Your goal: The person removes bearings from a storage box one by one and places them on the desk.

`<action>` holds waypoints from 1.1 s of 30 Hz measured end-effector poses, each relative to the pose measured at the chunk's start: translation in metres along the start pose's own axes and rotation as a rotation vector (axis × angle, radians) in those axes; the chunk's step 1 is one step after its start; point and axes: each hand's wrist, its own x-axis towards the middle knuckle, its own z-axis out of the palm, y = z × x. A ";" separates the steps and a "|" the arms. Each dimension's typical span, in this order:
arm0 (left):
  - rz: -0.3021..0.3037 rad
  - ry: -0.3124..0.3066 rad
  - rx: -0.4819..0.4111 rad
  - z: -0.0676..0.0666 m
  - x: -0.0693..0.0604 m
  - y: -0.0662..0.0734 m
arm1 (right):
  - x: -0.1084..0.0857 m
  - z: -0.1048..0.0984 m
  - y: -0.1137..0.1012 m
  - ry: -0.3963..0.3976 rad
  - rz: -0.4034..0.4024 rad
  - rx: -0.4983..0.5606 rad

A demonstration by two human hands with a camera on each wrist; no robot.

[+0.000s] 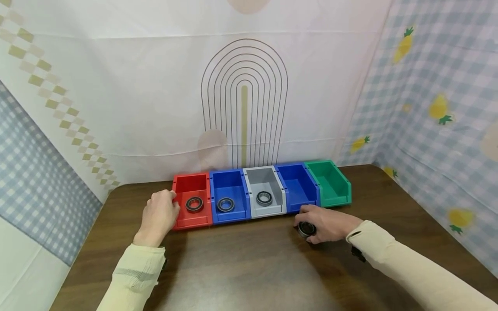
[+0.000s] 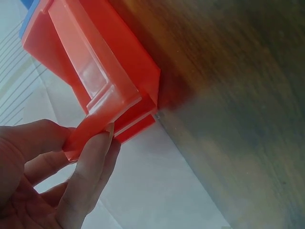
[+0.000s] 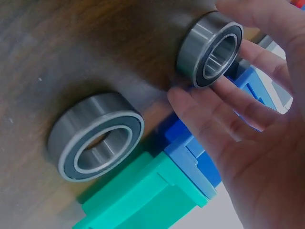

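My left hand (image 1: 158, 216) pinches the rim of the red bin (image 2: 119, 57) at its left side, thumb and fingers on either side of the edge. In front of the second blue bin (image 1: 296, 185), my right hand (image 1: 328, 222) holds a ball bearing (image 3: 209, 50) between thumb and fingers. Another bearing (image 3: 95, 138) lies on the table beside that hand in the right wrist view; the hand and arm hide it in the head view. One bearing (image 1: 194, 204) lies in the red bin, one bearing (image 1: 225, 204) in the first blue bin, and one bearing (image 1: 264, 198) in the grey bin.
The bins stand side by side in a row at the back of the wooden table (image 1: 241, 268), with a green bin (image 1: 330, 183) at the right end. Behind them hangs a white patterned cloth (image 1: 155, 95). Checked cloth (image 1: 428, 142) covers the right side.
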 end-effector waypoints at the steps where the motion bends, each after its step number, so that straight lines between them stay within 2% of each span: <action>1: -0.003 0.000 0.000 0.000 0.001 0.000 | 0.001 -0.001 0.000 -0.003 0.008 0.003; 5: 0.007 0.001 -0.003 0.003 0.003 0.001 | 0.002 -0.011 -0.001 0.008 0.020 0.014; 9: 0.019 0.010 -0.005 0.005 0.004 0.003 | 0.006 -0.027 -0.002 0.054 -0.006 0.013; 13: 0.010 0.024 0.001 0.003 0.004 0.002 | 0.019 -0.045 -0.006 0.103 -0.039 0.027; 18: 0.000 0.013 0.000 0.000 0.002 -0.001 | 0.037 -0.060 -0.011 0.115 -0.029 0.029; 26: 0.004 -0.017 -0.006 0.003 0.000 0.001 | 0.056 -0.069 -0.014 0.139 0.003 -0.006; 33: 0.019 0.022 0.003 0.004 0.001 0.003 | 0.081 -0.076 -0.022 0.157 0.038 0.017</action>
